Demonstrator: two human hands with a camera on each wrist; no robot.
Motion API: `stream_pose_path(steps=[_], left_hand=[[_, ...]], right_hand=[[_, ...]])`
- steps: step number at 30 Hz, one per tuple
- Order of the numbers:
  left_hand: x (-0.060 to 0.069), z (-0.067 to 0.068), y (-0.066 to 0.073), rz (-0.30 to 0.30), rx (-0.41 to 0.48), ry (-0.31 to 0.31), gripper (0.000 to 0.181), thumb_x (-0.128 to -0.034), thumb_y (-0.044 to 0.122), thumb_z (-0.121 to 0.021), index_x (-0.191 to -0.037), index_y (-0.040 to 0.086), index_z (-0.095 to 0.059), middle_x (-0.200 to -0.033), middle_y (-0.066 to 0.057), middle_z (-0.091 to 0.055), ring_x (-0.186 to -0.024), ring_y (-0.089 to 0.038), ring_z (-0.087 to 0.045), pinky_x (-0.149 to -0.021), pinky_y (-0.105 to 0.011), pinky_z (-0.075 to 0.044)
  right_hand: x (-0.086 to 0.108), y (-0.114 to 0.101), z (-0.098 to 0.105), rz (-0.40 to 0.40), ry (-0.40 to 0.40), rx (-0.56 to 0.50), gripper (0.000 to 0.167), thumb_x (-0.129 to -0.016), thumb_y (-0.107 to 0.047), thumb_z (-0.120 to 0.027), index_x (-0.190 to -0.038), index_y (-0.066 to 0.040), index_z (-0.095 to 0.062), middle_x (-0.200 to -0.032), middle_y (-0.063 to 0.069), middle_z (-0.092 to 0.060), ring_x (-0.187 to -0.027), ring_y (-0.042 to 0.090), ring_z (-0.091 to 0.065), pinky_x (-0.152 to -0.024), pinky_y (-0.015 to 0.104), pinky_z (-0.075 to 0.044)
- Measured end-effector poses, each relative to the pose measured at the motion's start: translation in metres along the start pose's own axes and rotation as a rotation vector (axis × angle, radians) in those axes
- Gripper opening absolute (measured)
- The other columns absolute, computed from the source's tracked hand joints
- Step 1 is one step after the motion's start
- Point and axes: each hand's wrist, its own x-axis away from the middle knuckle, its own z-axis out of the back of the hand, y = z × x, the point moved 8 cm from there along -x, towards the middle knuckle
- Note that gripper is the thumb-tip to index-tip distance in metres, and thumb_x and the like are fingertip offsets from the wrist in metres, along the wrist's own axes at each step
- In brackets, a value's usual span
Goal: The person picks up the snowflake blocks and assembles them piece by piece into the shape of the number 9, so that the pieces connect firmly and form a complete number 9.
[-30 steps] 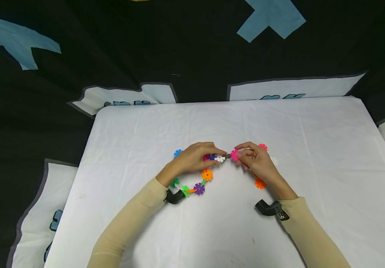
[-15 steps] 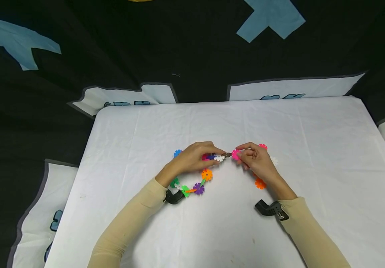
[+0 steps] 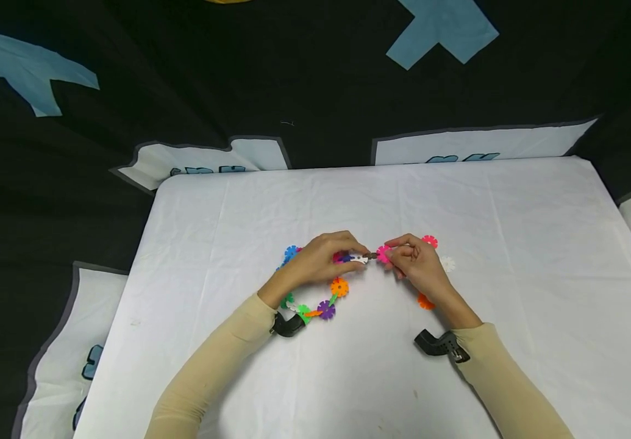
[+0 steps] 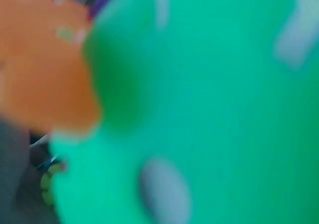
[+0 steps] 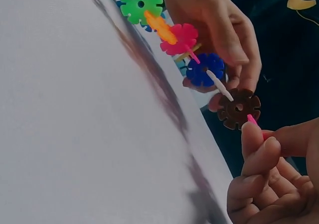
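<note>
My left hand pinches one end of a colourful chain of interlocked notched plastic discs; an orange disc and a purple disc hang in its loop below. At that end a brown disc follows a white one seen edge-on and a blue disc. Between thumb and fingertips my right hand grips a pink disc, its edge meeting the brown disc's rim; how deeply the slots engage is hidden. A blurred green disc fills most of the left wrist view.
Around the right hand lie a pink-red disc, a white disc and an orange-red disc, partly covered by that hand. The table has a white cloth; a black curtain hangs beyond its far edge.
My right hand has shifted slightly left with the pink disc, closing the small gap to the brown disc. The left hand stays almost where it was.
</note>
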Motion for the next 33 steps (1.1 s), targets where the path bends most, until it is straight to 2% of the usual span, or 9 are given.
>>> stream_pose_path(steps=[8, 14, 16, 18, 21, 24, 26, 28, 33], left_hand=[[-0.003, 0.002, 0.002, -0.025, 0.007, 0.144, 0.006, -0.089, 0.019, -0.073, -0.092, 0.015, -0.076, -0.09, 0.005, -0.07, -0.074, -0.005, -0.055, -0.066, -0.02, -0.043], [-0.007, 0.002, -0.003, 0.03, 0.024, 0.154, 0.006, -0.09, 0.021, -0.072, -0.09, 0.016, -0.074, -0.089, 0.005, -0.069, -0.071, -0.005, -0.052, -0.064, -0.021, -0.042], [-0.009, 0.001, -0.005, 0.041, 0.035, 0.126, 0.007, -0.0907, 0.022, -0.071, -0.093, 0.016, -0.073, -0.091, 0.006, -0.069, -0.073, -0.004, -0.053, -0.066, -0.02, -0.044], [-0.011, -0.002, -0.006, 0.059, 0.044, 0.086, 0.009, -0.0913, 0.023, -0.07, -0.097, 0.017, -0.073, -0.092, 0.006, -0.069, -0.074, -0.004, -0.054, -0.068, -0.021, -0.045], [-0.013, -0.005, -0.009, 0.092, 0.025, 0.002, 0.013, -0.0933, 0.023, -0.068, -0.104, 0.018, -0.074, -0.098, 0.008, -0.07, -0.081, -0.006, -0.055, -0.074, -0.023, -0.047], [-0.011, -0.008, -0.011, 0.131, -0.043, -0.101, 0.018, -0.0946, 0.024, -0.066, -0.111, 0.02, -0.073, -0.106, 0.008, -0.07, -0.092, -0.008, -0.058, -0.085, -0.026, -0.048], [-0.007, -0.008, -0.011, 0.145, -0.104, -0.172, 0.023, -0.0951, 0.026, -0.065, -0.117, 0.021, -0.071, -0.116, 0.007, -0.067, -0.107, -0.01, -0.058, -0.097, -0.03, -0.046], [-0.004, -0.005, -0.01, 0.156, -0.16, -0.235, 0.029, -0.0949, 0.029, -0.065, -0.123, 0.021, -0.068, -0.125, 0.004, -0.063, -0.119, -0.014, -0.054, -0.106, -0.034, -0.041], [-0.009, 0.006, 0.0, 0.132, -0.231, -0.32, 0.042, -0.0919, 0.034, -0.069, -0.13, 0.018, -0.064, -0.129, 0.0, -0.059, -0.121, -0.016, -0.052, -0.106, -0.038, -0.04]], right_hand=[[0.003, -0.005, -0.009, 0.082, 0.04, -0.012, 0.021, -0.093, 0.002, -0.059, -0.113, 0.01, -0.055, -0.081, 0.025, -0.068, -0.053, 0.015, -0.058, -0.053, 0.024, -0.049], [0.001, -0.004, -0.01, 0.081, 0.075, -0.025, 0.021, -0.095, -0.002, -0.06, -0.112, 0.01, -0.056, -0.076, 0.02, -0.067, -0.053, 0.017, -0.06, -0.058, 0.023, -0.051], [0.0, -0.007, -0.005, 0.09, 0.052, 0.065, 0.024, -0.098, -0.009, -0.059, -0.117, 0.007, -0.057, -0.075, 0.019, -0.066, -0.052, 0.018, -0.057, -0.059, 0.022, -0.048], [0.0, -0.013, 0.005, 0.142, 0.053, 0.242, 0.028, -0.099, -0.016, -0.057, -0.121, 0.002, -0.057, -0.075, 0.016, -0.066, -0.053, 0.018, -0.055, -0.059, 0.023, -0.045], [0.002, -0.022, 0.03, 0.228, 0.136, 0.586, 0.033, -0.097, -0.017, -0.061, -0.126, -0.001, -0.058, -0.077, 0.013, -0.06, -0.059, 0.021, -0.049, -0.057, 0.028, -0.039], [0.005, -0.019, 0.056, 0.205, 0.231, 0.86, 0.038, -0.09, -0.014, -0.069, -0.124, 0.0, -0.059, -0.081, 0.012, -0.052, -0.066, 0.022, -0.045, -0.059, 0.031, -0.035], [0.005, -0.012, 0.067, 0.164, 0.227, 0.936, 0.04, -0.087, -0.013, -0.072, -0.122, 0.001, -0.06, -0.083, 0.012, -0.047, -0.068, 0.024, -0.043, -0.06, 0.032, -0.034], [0.004, -0.007, 0.071, 0.141, 0.206, 0.94, 0.035, -0.086, -0.011, -0.071, -0.118, 0.001, -0.061, -0.082, 0.012, -0.045, -0.068, 0.024, -0.043, -0.059, 0.032, -0.033], [0.003, -0.005, 0.076, 0.126, 0.2, 0.904, 0.027, -0.087, -0.011, -0.071, -0.107, 0.004, -0.058, -0.084, 0.014, -0.046, -0.07, 0.025, -0.045, -0.06, 0.033, -0.034]])
